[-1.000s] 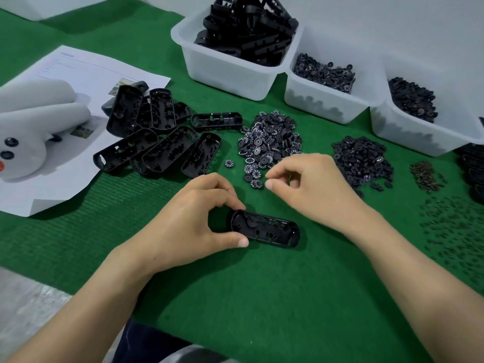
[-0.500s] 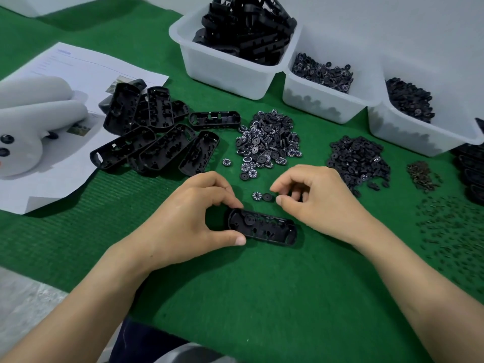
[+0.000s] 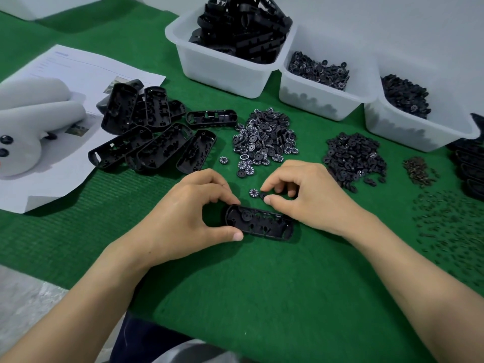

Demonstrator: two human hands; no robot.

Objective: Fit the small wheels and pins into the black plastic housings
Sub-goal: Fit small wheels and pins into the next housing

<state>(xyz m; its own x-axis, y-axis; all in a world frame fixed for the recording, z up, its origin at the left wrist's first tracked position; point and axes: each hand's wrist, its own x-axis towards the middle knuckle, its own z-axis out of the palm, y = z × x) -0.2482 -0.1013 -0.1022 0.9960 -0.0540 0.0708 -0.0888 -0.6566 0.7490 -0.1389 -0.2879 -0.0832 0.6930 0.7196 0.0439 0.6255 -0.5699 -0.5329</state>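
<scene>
Your left hand [image 3: 183, 218] grips the left end of the black housing [image 3: 259, 225], which lies flat on the green counter [image 3: 288, 297] toward its near edge. Your right hand [image 3: 309, 195] pinches what looks like a small wheel [image 3: 262, 195] just above the housing; another wheel [image 3: 253, 192] lies beside it.

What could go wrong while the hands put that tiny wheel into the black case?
1. The right hand pinches a small black wheel only at the fingertips. It could slip and roll into the wheel pile close behind.
2. The left hand holds just one end of the housing, so pressing on the far end might tip or slide it on the green mat.
3. A loose numbered wheel lies beside the fingers and could get knocked away.
</scene>
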